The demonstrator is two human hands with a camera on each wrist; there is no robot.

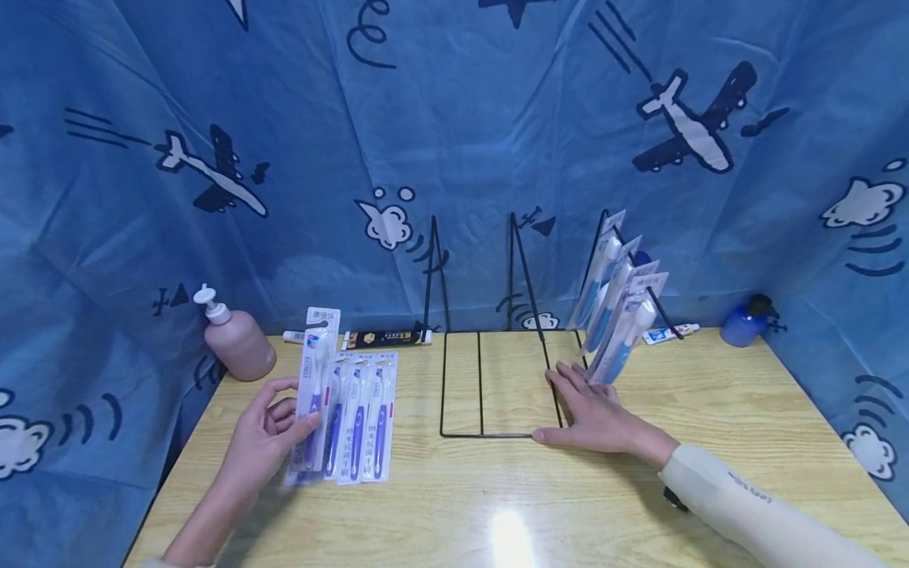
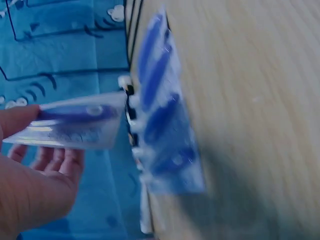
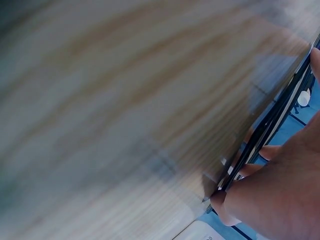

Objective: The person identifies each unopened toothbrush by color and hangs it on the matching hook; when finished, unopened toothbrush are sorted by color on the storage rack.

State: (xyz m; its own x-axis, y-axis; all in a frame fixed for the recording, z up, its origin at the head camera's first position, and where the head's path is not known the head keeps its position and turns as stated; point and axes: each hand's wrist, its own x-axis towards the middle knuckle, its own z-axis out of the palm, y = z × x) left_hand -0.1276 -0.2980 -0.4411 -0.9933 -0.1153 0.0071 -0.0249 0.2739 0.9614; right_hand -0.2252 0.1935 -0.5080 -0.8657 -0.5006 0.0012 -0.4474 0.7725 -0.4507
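Note:
My left hand (image 1: pixel 266 430) pinches a packaged toothbrush (image 1: pixel 312 379) with a purple handle between thumb and fingers, raised and roughly upright. Below and beside it, several more packaged purple toothbrushes (image 1: pixel 379 418) lie side by side on the table; the left wrist view shows them blurred. A black wire rack (image 1: pixel 480 386) stands at the middle, its tall prongs rising against the curtain. My right hand (image 1: pixel 592 414) rests on the right side of its base, fingers spread, thumb at the front wire. Several packaged blue toothbrushes (image 1: pixel 625 335) hang in a row on the rack's right-hand prong.
A pink pump bottle (image 1: pixel 241 343) stands at the back left, and a small blue bottle (image 1: pixel 743 322) at the back right. A black toothpaste box (image 1: pixel 387 338) lies along the rear edge, with a toothpaste tube (image 1: pixel 671 334) behind the hanging packs. Blue curtain (image 1: pixel 298 95) surrounds the table.

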